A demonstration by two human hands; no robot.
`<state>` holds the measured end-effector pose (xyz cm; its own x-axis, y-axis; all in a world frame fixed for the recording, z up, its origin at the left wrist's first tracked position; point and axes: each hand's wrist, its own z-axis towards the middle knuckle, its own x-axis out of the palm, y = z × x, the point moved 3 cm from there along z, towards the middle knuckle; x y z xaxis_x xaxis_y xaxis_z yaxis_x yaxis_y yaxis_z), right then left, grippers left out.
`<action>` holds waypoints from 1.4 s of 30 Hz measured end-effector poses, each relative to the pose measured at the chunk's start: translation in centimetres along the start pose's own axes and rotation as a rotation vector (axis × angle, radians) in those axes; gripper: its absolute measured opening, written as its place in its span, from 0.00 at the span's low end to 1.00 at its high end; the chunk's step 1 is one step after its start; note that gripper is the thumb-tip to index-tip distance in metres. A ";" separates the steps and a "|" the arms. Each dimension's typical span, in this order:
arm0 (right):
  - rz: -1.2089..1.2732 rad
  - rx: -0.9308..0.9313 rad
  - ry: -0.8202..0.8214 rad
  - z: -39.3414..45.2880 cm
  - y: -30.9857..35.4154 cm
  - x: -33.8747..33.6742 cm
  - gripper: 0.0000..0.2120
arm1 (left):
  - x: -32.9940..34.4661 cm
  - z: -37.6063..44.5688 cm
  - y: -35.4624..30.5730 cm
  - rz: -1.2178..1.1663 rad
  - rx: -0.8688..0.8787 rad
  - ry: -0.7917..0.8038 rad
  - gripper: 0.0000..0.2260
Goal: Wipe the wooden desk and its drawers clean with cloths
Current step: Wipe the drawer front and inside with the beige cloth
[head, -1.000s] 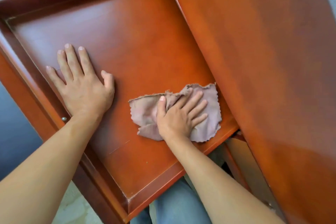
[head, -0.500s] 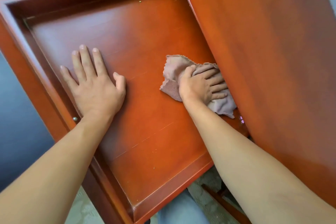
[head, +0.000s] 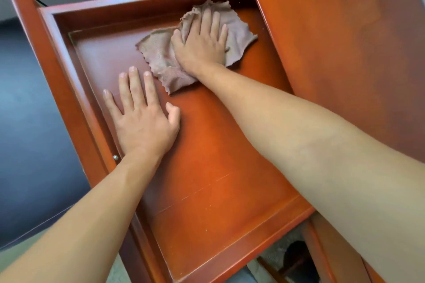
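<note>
Here, my right hand [head: 203, 47] presses flat, fingers spread, on the brownish cloth [head: 161, 62] near the pulled-out drawer's [head: 207, 190] far wall to scrub its floor, while my left hand [head: 142, 119] lies open-palmed beside it, holding nothing, likely bracing me.

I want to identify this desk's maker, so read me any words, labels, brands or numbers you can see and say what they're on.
None: no text, label, brand or number shows on the drawer, the desk top or the cloth.
</note>
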<state>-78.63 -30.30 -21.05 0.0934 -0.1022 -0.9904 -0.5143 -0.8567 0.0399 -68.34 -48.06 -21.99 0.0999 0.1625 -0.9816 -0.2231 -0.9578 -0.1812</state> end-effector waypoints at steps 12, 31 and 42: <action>-0.042 0.382 0.041 -23.4 -8.7 3.4 0.39 | -0.5 0.3 -0.1 0.037 0.015 0.016 0.34; -0.029 -0.038 -0.009 -6.5 -2.0 1.5 0.39 | -9.2 -3.3 5.0 0.204 0.260 -0.039 0.28; -0.063 -0.572 0.089 -29.2 0.9 4.5 0.40 | -8.3 -3.1 6.2 -0.087 0.032 -0.123 0.29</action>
<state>-53.76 -46.27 -21.59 0.1931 -0.0635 -0.9791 0.0350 -0.9968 0.0715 -67.59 -56.04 -14.79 0.0013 0.2741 -0.9617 -0.2493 -0.9312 -0.2658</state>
